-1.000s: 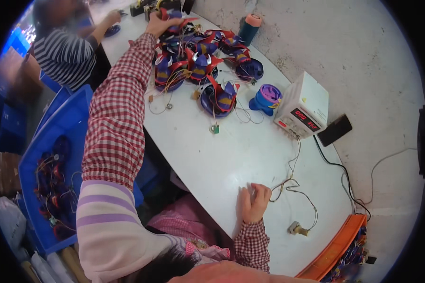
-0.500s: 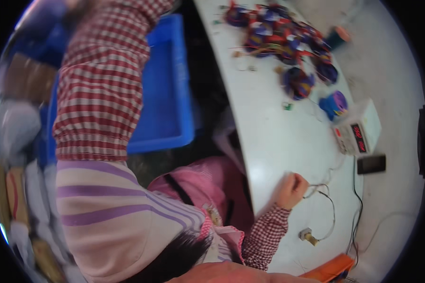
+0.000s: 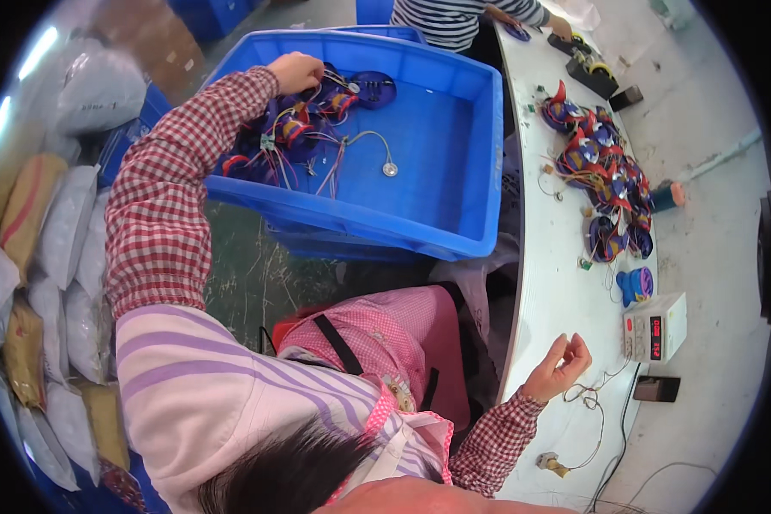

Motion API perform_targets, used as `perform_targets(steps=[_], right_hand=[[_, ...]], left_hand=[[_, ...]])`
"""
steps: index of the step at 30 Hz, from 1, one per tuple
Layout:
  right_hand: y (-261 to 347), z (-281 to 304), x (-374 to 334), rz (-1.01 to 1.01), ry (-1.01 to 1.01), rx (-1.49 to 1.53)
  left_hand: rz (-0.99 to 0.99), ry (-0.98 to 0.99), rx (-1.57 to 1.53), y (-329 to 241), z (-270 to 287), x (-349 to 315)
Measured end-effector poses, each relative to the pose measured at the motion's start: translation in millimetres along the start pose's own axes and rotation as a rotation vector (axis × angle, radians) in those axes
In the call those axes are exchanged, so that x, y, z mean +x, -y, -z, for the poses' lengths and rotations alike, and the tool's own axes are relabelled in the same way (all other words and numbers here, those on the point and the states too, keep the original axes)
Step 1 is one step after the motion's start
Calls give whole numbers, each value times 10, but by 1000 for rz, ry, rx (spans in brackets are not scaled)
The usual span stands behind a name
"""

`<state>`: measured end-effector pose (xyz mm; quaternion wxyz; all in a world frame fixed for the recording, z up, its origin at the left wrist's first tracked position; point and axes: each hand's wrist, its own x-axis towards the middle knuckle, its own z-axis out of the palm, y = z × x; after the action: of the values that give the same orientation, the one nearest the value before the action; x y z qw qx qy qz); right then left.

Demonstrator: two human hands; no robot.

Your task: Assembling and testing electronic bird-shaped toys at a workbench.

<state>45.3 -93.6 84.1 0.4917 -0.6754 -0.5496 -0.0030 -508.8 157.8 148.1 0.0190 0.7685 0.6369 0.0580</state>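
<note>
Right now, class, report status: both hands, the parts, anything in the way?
Left hand in blue crate, fingers on wired parts. Right hand raised over white table, loosely curled, empty. Nothing blocking the crate.

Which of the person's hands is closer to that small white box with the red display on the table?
Right. The right hand hovers just left of the white box; the left hand is far off, reaching into the blue bin.

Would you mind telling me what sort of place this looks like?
Probably a small electronics assembly workshop: a blue crate of wired parts, a pile of the same colourful parts on a white workbench, and a bench power supply.
</note>
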Motion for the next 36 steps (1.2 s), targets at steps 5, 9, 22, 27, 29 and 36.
perform_targets(steps=[5, 9, 22, 27, 29, 36], right_hand=[[1023, -546, 306, 181, 260, 225], [1685, -1452, 689, 16, 678, 438], [1907, -4241, 1053, -477, 968, 156], [1931, -4436, 964, 194, 709, 251], [2056, -4519, 911, 312, 734, 288], [2631, -4876, 705, 634, 798, 30]], left_hand=[[-111, 116, -32, 144, -179, 120], [-245, 39, -15, 237, -459, 167], [154, -403, -249, 1451, 80, 137], [166, -248, -308, 1669, -155, 167], [103, -274, -276, 1620, -376, 390], [-4, -4, -255, 1318, -578, 814]])
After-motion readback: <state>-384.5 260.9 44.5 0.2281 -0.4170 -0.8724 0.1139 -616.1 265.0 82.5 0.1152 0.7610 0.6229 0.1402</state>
